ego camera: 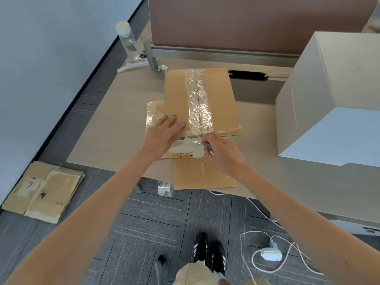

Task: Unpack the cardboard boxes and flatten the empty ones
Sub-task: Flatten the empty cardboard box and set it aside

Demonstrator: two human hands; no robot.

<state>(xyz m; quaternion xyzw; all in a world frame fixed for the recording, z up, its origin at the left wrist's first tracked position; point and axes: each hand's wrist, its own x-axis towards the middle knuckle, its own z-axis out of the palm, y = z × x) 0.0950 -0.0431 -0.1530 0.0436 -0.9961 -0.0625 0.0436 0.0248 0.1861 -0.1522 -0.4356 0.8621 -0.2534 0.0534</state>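
– On the pale wooden surface (115, 128), near its front edge, stands the brown cardboard box (178, 95), its lid sealed down the middle by a wide strip of crinkled clear tape (199, 103). It sits on a flat sheet of brown cardboard (195, 175) that overhangs the edge.

– And the hands?

– The left hand (162, 134) lies flat on the near left part of the lid, fingers straight, pressing down, so its grip is open. The right hand (224, 155) has its grip closed on a small pale grey-blue tool (207, 147), pinched with the tip at the near end of the tape seam. It looks like a cutter, though I cannot make out a blade.

– How will the box handle?

– Stiff at its edges and corners, I'd judge, but the lid flaps likely give under pressure near the seam. The tape is slick and wrinkled, so a tip could skid off it. How heavy it is, I cannot tell; it is sealed.

– Where to hold it, then?

– Brace on a flap well to one side of the seam, as the left hand does, clear of the tool's path. To lift, take it by the side walls or under the bottom corners.
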